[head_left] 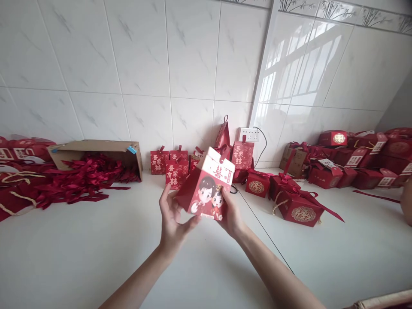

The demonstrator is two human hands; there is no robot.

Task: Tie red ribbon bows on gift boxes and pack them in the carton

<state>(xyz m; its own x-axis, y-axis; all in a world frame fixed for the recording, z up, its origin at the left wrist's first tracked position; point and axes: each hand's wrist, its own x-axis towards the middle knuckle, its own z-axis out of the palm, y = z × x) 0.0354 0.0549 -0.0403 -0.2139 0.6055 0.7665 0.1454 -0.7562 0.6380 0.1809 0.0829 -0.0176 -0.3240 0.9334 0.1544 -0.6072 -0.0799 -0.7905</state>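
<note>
Between my two hands, raised above the white table, is a red candy box with a cartoon couple and a white top band. It is tilted, and a small ribbon loop shows at its peak. My left hand grips its lower left side, the thumb along the bottom edge. Wrapped round its right side is my right hand, its fingers partly hidden behind the box. Behind it stand several red boxes with white lettering, among them a front one and a taller one.
At left, a cardboard carton lies on its side, dark red ribbons spilling out. Red boxes with ribbon bows sit to the right, with more piled beyond. A wall socket has a black cable. Someone's skin shows at the right edge.
</note>
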